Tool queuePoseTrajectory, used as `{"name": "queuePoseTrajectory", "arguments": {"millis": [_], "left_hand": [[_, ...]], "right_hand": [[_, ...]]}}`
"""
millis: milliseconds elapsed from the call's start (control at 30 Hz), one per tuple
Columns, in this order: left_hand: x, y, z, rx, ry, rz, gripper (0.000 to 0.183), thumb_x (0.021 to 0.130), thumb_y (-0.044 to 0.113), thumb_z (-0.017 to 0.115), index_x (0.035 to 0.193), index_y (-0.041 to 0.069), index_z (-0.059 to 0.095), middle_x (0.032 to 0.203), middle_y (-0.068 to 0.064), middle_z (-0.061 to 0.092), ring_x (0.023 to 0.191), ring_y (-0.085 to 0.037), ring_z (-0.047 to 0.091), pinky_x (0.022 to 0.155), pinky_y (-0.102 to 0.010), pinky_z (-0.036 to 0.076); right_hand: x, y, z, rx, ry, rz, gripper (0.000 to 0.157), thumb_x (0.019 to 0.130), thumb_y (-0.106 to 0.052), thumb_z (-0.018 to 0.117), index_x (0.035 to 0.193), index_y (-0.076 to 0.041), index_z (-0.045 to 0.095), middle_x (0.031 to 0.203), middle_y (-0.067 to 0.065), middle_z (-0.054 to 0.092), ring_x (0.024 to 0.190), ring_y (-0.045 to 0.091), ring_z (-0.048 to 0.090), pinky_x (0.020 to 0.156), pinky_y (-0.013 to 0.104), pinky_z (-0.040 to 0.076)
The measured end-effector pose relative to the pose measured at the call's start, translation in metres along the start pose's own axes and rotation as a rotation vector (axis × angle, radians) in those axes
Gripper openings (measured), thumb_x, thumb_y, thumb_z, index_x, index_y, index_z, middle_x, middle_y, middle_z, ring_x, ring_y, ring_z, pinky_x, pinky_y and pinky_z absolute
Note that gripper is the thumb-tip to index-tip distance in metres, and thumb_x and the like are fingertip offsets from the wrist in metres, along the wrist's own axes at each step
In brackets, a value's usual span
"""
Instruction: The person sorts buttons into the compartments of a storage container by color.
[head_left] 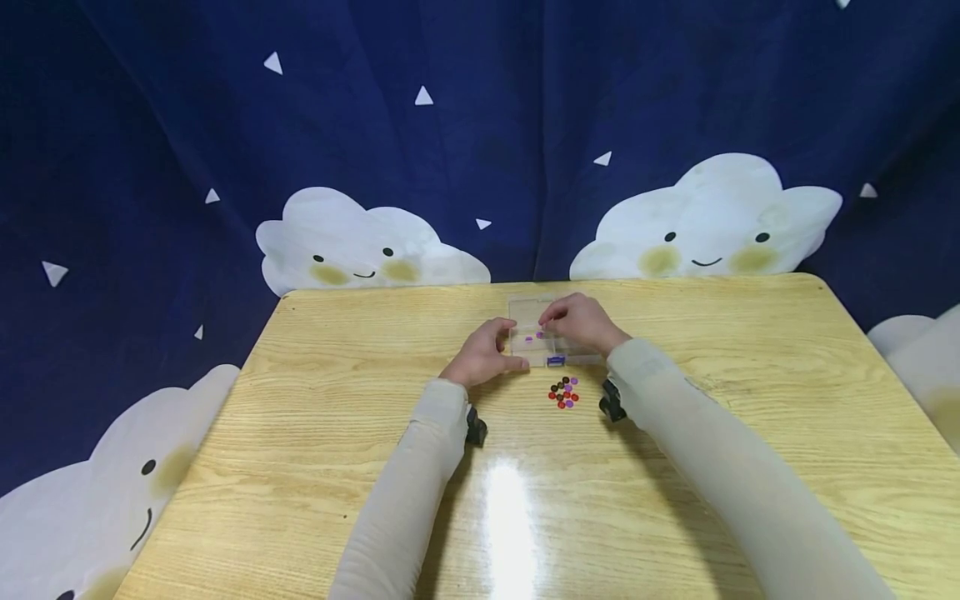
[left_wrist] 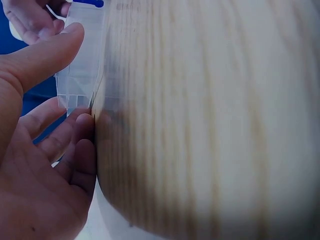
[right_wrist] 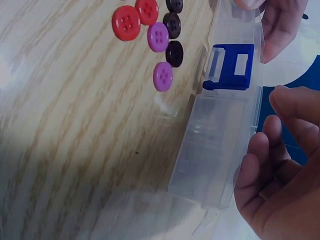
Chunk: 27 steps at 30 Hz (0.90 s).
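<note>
A clear plastic box (head_left: 517, 353) with a blue latch (right_wrist: 227, 67) on its front side lies near the back of the table. My left hand (head_left: 480, 354) grips its left end, thumb at the front and fingers around the other side, as the left wrist view shows (left_wrist: 45, 145). Over the box, my right hand (head_left: 583, 323) bends down with thumb and fingers drawn together. A purple button (head_left: 528, 339) lies in the left part of the box, and another purple button (head_left: 539, 335) shows right at my right fingertips; I cannot tell whether they pinch it.
In front of the box lies a loose cluster of red buttons (right_wrist: 126, 23), purple buttons (right_wrist: 163, 76) and dark brown buttons (right_wrist: 174, 54). The wooden table (head_left: 337, 417) ends at a dark blue curtain (head_left: 480, 150) with white clouds. A glare patch shows nearer to me.
</note>
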<state>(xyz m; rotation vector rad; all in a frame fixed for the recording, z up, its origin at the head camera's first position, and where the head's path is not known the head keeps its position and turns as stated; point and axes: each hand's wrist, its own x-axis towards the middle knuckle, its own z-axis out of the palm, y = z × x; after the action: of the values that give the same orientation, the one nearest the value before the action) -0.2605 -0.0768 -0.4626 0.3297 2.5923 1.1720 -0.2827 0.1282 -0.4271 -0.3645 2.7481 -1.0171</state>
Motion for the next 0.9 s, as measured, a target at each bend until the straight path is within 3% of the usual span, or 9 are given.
{"name": "queuePoseTrajectory", "arguments": {"millis": [700,900], "left_hand": [[-0.001,0.000,-0.001,-0.026,-0.001,-0.008,0.078,0.081,0.028,0.083,0.148,0.015,0.044,0.131,-0.008,0.055,0.107,-0.024,0.049,0.095,-0.038,0.043],[-0.001,0.000,-0.001,-0.029,-0.008,-0.008,0.077,0.081,0.027,0.083,0.147,0.015,0.044,0.124,-0.009,0.055,0.104,-0.024,0.049,0.092,-0.037,0.042]], "right_hand": [[-0.015,0.003,-0.021,-0.053,0.004,-0.021,0.022,0.095,-0.016,0.061,0.109,-0.003,0.073,0.108,0.013,0.072,0.097,0.026,0.059,0.089,0.041,0.049],[-0.024,0.007,-0.026,-0.099,0.008,-0.105,0.019,0.093,-0.014,0.063,0.104,-0.003,0.075,0.102,0.012,0.074,0.091,0.025,0.062,0.082,0.039,0.049]]}}
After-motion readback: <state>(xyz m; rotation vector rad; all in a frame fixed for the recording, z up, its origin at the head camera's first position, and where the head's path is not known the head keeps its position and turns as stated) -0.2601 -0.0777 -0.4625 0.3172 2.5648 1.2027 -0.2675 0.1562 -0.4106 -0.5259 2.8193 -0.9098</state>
